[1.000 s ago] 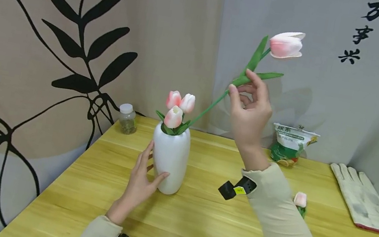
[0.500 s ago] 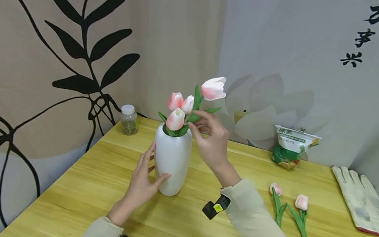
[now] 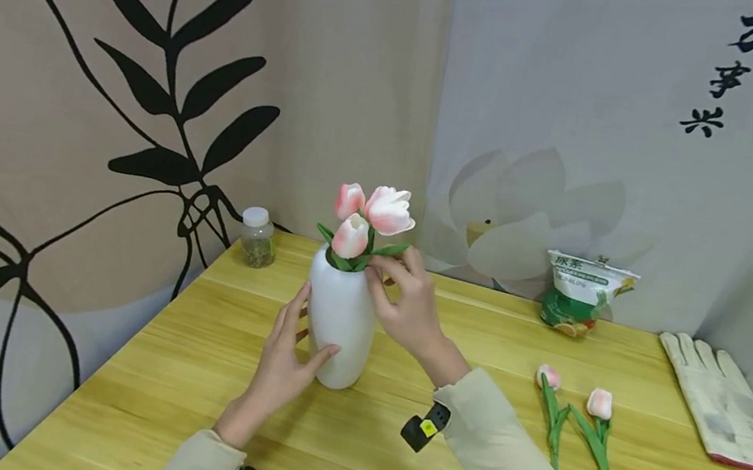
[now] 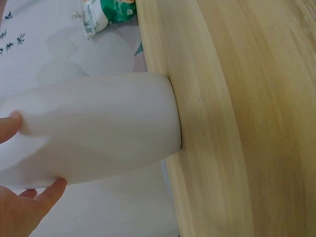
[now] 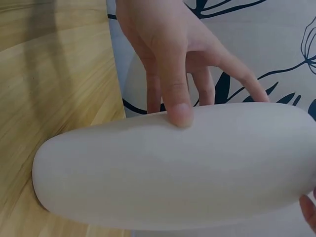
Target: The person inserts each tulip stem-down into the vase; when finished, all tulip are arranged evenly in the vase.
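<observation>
A white vase (image 3: 340,321) stands upright on the wooden table (image 3: 166,400). My left hand (image 3: 281,365) holds its left side, thumb in front and fingers round the far side; the right wrist view shows the left thumb (image 5: 180,106) against the wall. Pink-and-white tulips (image 3: 350,236) stand in the vase mouth. At the right of the rim, my right hand (image 3: 409,308) pinches a tulip (image 3: 391,211) low among its green leaves. Its stem's lower part is inside the vase, out of sight. This bloom covers another behind it.
Two more tulips, one bloom (image 3: 599,404) paler, lie on the table at the right. Behind them stands a green-and-white bag (image 3: 577,296). A white glove (image 3: 732,407) lies at the far right, and a lidded jar (image 3: 258,239) at the back left.
My right hand has come down and left with the tulip, lowering its stem into the vase until the bloom sits among the others. My left hand has stayed on the vase.
</observation>
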`<state>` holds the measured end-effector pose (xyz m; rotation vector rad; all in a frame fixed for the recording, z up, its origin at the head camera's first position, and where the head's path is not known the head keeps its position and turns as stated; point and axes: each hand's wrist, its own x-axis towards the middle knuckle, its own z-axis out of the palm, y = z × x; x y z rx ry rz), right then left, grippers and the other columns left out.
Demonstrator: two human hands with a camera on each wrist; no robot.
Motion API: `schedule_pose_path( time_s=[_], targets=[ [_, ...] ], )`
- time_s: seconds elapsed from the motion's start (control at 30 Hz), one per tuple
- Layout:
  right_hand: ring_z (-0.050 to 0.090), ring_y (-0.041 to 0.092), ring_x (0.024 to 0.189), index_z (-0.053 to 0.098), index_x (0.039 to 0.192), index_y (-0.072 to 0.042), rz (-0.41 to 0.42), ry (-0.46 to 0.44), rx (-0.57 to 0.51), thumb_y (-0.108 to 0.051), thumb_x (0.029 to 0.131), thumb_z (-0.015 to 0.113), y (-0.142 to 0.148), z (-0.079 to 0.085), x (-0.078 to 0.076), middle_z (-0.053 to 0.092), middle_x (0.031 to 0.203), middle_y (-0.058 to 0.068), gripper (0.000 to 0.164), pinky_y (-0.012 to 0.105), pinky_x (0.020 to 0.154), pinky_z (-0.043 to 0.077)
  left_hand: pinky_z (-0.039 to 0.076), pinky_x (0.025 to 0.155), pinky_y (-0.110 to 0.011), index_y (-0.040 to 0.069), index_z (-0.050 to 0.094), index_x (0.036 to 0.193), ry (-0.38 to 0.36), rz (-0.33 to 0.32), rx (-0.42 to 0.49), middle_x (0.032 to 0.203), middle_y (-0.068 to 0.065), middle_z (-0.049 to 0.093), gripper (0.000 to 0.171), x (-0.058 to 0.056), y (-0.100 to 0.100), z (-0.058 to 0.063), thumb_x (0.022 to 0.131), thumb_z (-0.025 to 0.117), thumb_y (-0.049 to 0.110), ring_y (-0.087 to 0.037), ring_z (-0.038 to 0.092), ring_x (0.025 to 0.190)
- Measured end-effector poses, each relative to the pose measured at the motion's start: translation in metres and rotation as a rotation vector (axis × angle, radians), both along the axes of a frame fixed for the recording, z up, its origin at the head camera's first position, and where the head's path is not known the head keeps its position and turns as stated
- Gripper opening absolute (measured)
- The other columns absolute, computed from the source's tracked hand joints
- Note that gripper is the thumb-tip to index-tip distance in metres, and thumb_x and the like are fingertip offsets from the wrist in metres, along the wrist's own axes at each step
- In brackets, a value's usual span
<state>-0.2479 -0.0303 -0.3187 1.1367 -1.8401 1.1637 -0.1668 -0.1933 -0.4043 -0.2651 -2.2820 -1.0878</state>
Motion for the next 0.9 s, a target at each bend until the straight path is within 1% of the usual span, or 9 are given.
schedule_pose_path(
  time_s=[0.1, 0.27, 0.37, 0.47, 0.53, 0.6, 0.67, 0.77, 0.9],
  targets=[
    [0.051, 0.018, 0.075, 0.066, 0.091, 0.002, 0.040, -0.054, -0.035, 0.000, 0.080, 0.059, 0.002, -0.001, 0.002, 0.051, 0.092, 0.013, 0.012, 0.029, 0.056, 0.052, 0.052, 0.085, -0.046, 0.021, 0.009, 0.144, -0.007, -0.003, 0.004, 0.140, -0.013, 0.028, 0.090, 0.000, 0.000, 0.000, 0.076, 0.069, 0.016, -0.035, 0.043, 0.117],
    [0.052, 0.018, 0.073, 0.068, 0.088, 0.001, 0.075, -0.088, -0.157, 0.003, 0.079, 0.060, 0.008, 0.001, 0.007, 0.056, 0.092, 0.013, 0.012, 0.020, 0.055, 0.050, 0.052, 0.085, -0.046, 0.022, 0.009, 0.144, -0.010, -0.004, 0.013, 0.139, -0.014, 0.029, 0.090, 0.000, 0.001, 0.000, 0.076, 0.069, 0.016, -0.035, 0.043, 0.117],
    [0.054, 0.018, 0.071, 0.068, 0.085, 0.001, 0.073, -0.090, -0.207, 0.005, 0.078, 0.060, 0.016, -0.001, 0.010, 0.059, 0.090, 0.013, 0.011, 0.019, 0.054, 0.049, 0.052, 0.085, -0.045, 0.022, 0.009, 0.144, -0.019, -0.003, 0.015, 0.139, -0.013, 0.029, 0.090, 0.000, 0.001, 0.000, 0.077, 0.069, 0.017, -0.034, 0.043, 0.117],
    [0.055, 0.016, 0.072, 0.068, 0.084, 0.001, 0.050, -0.106, -0.217, 0.006, 0.078, 0.060, 0.026, -0.006, 0.012, 0.060, 0.086, 0.012, 0.011, 0.018, 0.054, 0.050, 0.051, 0.086, -0.045, 0.023, 0.009, 0.143, -0.035, 0.003, 0.021, 0.140, -0.012, 0.028, 0.090, -0.001, 0.001, 0.002, 0.076, 0.069, 0.017, -0.034, 0.042, 0.118],
    [0.056, 0.015, 0.073, 0.068, 0.085, 0.001, 0.024, -0.127, -0.202, 0.006, 0.078, 0.059, 0.034, -0.012, 0.013, 0.061, 0.084, 0.012, 0.012, 0.017, 0.054, 0.050, 0.051, 0.087, -0.046, 0.023, 0.010, 0.143, -0.044, 0.007, 0.026, 0.139, -0.013, 0.029, 0.090, 0.000, 0.000, 0.003, 0.076, 0.069, 0.016, -0.034, 0.042, 0.118],
    [0.056, 0.017, 0.071, 0.067, 0.085, 0.002, -0.010, -0.145, -0.165, 0.008, 0.078, 0.058, 0.044, -0.014, 0.020, 0.061, 0.080, 0.013, 0.012, 0.017, 0.053, 0.050, 0.050, 0.088, -0.046, 0.022, 0.010, 0.143, -0.047, 0.008, 0.027, 0.139, -0.013, 0.028, 0.090, 0.000, -0.001, 0.004, 0.076, 0.069, 0.016, -0.034, 0.042, 0.118],
    [0.056, 0.018, 0.070, 0.066, 0.085, 0.002, -0.041, -0.174, -0.114, 0.009, 0.078, 0.059, 0.057, -0.023, 0.022, 0.061, 0.078, 0.014, 0.013, 0.019, 0.052, 0.050, 0.050, 0.087, -0.046, 0.021, 0.010, 0.144, -0.041, 0.008, 0.026, 0.139, -0.014, 0.028, 0.091, 0.001, 0.000, 0.004, 0.076, 0.070, 0.016, -0.035, 0.042, 0.118],
    [0.056, 0.016, 0.068, 0.067, 0.087, -0.001, -0.085, -0.203, -0.030, 0.008, 0.077, 0.060, 0.081, -0.041, 0.021, 0.062, 0.075, 0.011, 0.015, 0.020, 0.049, 0.050, 0.051, 0.086, -0.047, 0.020, 0.010, 0.144, -0.022, 0.004, 0.021, 0.138, -0.015, 0.029, 0.091, 0.001, 0.001, 0.003, 0.076, 0.070, 0.016, -0.035, 0.043, 0.117],
    [0.054, 0.003, 0.067, 0.067, 0.093, -0.009, -0.173, -0.276, 0.068, -0.001, 0.080, 0.062, 0.124, -0.075, 0.007, 0.062, 0.075, 0.000, 0.017, 0.018, 0.048, 0.049, 0.051, 0.086, -0.046, 0.021, 0.009, 0.144, -0.024, 0.003, 0.022, 0.138, -0.015, 0.029, 0.091, 0.001, 0.002, 0.002, 0.076, 0.070, 0.016, -0.035, 0.043, 0.117]
  ],
)
